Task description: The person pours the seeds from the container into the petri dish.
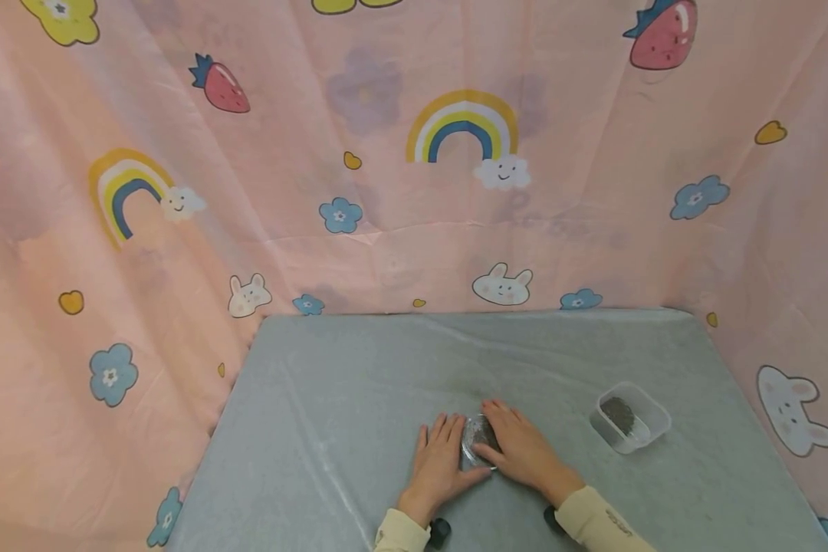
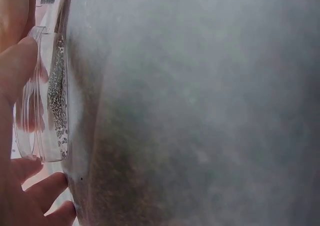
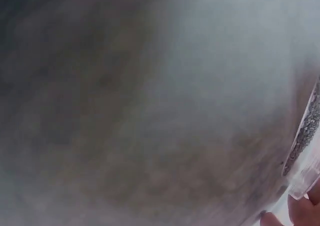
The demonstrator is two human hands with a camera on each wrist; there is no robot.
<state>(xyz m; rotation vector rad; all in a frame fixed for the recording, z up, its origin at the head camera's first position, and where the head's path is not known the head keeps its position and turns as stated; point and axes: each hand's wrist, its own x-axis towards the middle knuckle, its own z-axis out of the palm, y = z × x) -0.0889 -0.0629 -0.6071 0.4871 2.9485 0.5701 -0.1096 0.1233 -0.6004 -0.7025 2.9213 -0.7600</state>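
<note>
A small clear plastic box [image 1: 476, 443] stands on the cloth-covered table between the two hands. Dark grey granules [image 2: 57, 93] lie along its bottom in the left wrist view. My left hand [image 1: 438, 460] holds it from the left, fingers along that side and thumb at the near edge. From the right, my right hand [image 1: 524, 452] grips it, with fingers at the far side and thumb across the near part. Only a corner of the box [image 3: 306, 178] and some fingertips show in the right wrist view.
An uncovered translucent plastic tub [image 1: 652, 420] with dark granules [image 1: 618, 415] in it stands to the right. Grey-green cloth [image 1: 331, 383] covers the table. Behind and at both sides hangs a pink patterned curtain [image 1: 386, 261].
</note>
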